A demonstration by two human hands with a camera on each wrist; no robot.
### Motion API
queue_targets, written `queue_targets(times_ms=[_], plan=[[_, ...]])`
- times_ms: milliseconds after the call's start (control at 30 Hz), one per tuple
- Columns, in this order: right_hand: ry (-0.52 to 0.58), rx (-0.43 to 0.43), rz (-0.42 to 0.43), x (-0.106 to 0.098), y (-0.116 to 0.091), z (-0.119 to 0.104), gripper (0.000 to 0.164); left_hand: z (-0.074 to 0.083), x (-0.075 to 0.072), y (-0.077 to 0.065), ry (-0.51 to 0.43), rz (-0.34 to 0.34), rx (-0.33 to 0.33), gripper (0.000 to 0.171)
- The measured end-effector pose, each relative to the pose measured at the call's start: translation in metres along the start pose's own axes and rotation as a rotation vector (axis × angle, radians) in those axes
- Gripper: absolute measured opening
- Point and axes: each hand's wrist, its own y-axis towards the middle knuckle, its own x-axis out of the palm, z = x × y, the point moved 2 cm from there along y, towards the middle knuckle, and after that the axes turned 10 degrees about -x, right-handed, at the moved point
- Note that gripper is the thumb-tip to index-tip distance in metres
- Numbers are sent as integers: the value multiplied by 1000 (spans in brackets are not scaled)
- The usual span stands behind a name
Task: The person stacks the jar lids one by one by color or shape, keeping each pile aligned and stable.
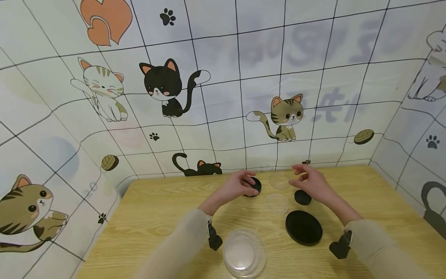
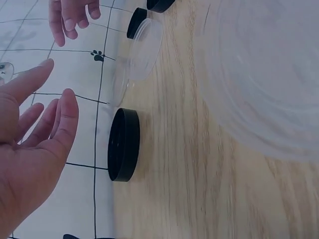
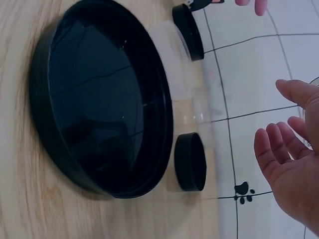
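My left hand [image 1: 237,186] hovers over a small black round lid [image 1: 257,186] at the back of the table, and the left wrist view shows a gap between its fingers and that lid [image 2: 124,145]. My right hand [image 1: 315,186] is raised above a second small black lid [image 1: 302,197], with thumb and fingers apart and nothing between them. Between the two hands lie two clear, thin round pieces, a farther one [image 1: 280,181] and a nearer one [image 1: 277,204]. A large black round lid [image 1: 304,228], hollow side up, sits nearer the front.
Clear round plastic containers or lids [image 1: 244,254], seemingly stacked, stand at the front middle between the forearms. The wooden table [image 1: 156,224] ends at a wall covering [image 1: 223,100] printed with cats and grid lines.
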Motion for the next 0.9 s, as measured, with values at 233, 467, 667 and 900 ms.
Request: queue_targets(times_ms=[233,467,667,900], plan=[[14,23,12,5,8,22,63,-5,12,30,-73,86,-43,57],[3,58,-39,6,18,45,72,-6,30,62,-96,139,-55,65],[24,84,-123,10,19,55,78,-3,50,76,-114,119,-66,74],[43,71,-160,16,18,60,81,-2,57,81,-16,126,-81,77]])
